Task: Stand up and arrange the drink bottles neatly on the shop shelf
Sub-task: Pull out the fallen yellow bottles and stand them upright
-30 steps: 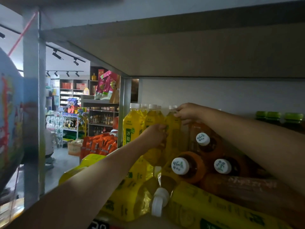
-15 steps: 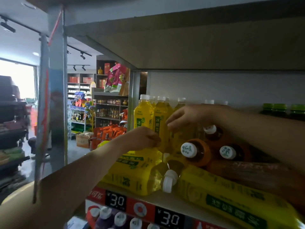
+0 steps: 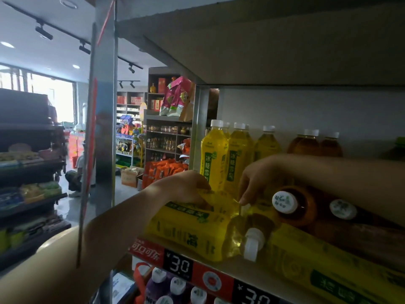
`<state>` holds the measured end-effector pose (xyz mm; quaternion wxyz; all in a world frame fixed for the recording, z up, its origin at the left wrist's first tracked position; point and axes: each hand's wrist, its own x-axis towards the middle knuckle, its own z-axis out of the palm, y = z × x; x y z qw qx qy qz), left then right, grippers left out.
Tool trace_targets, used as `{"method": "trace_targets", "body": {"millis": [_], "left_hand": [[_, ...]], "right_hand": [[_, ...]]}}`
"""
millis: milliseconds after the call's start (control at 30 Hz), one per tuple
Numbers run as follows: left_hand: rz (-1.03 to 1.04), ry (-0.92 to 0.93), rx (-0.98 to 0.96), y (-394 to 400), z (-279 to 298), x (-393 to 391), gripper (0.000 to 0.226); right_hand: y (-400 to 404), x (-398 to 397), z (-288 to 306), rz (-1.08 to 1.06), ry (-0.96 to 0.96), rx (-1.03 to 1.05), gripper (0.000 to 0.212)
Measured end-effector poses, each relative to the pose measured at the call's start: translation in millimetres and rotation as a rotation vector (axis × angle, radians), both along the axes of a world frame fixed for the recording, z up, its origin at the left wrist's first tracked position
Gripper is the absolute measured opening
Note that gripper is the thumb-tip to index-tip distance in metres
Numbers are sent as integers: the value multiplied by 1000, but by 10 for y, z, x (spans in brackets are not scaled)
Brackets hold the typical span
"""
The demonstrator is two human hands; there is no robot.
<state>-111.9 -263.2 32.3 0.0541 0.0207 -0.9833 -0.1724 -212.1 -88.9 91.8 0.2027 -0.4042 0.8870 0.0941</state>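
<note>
Several yellow drink bottles lie in a pile at the shelf's front left. My left hand point(image 3: 182, 187) is curled over the top lying yellow bottle point(image 3: 219, 201). My right hand point(image 3: 256, 181) reaches down, its fingertips touching that bottle's neck end; its thumb is hidden. Below lies another yellow bottle point(image 3: 192, 231) with a white cap point(image 3: 253, 244). A third lying yellow bottle point(image 3: 328, 268) is at the front right. Two brown bottles point(image 3: 285, 202) lie with their caps towards me. Yellow bottles point(image 3: 213, 154) and brown bottles point(image 3: 309, 143) stand at the back.
The shelf's front edge point(image 3: 179, 265) carries price tags, and purple bottles point(image 3: 175, 288) stand on the shelf below. A metal upright post point(image 3: 105, 106) rises on the left. The upper shelf board point(image 3: 263, 51) hangs low overhead. Other shop racks stand across the aisle.
Both hands came down from the upright yellow bottles at the back to the lying yellow bottle in front. My view shifted right and down, showing the price tags.
</note>
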Motion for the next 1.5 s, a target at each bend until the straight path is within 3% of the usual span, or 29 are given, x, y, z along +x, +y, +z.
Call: {"method": "trace_targets", "body": {"millis": [233,367,467,600,700,800,900,967,1100,1233,1433,1500], "left_hand": [[-33,92,33,-61,-48,-51,58],[-3,119,173,-121,-67,-21,63],[-30,136,394,-190,-34,42,57],[-36,210,533,-179,68,117,43],[-39,294,667,-104,123,136,44],[-80,348,885,6,150,126,52],[-113,391,988,124,111,90,46],[-117,406,1026,156,69,75,48],[-133,351,1033,86,66,105,51],[-118,325,1003,30,93,150,39],[-18,290,792,36,60,314,63],[-62,276,659,30,19,447,54]], "right_hand": [[-59,-72,-129,16,-45,-34,31],[-10,-87,-76,4,-134,-81,30],[41,-99,26,-63,-222,-191,40],[129,-38,221,-143,-377,-468,27],[180,39,431,-121,-313,-708,39],[133,168,608,-102,-256,-949,33],[33,285,669,-75,-34,-1035,34],[-21,331,669,-71,2,-1070,37],[-86,424,651,-27,-30,-1064,37],[-155,528,602,5,65,-1014,47],[-14,741,536,-21,299,-996,51],[68,895,451,31,339,-992,45]]}}
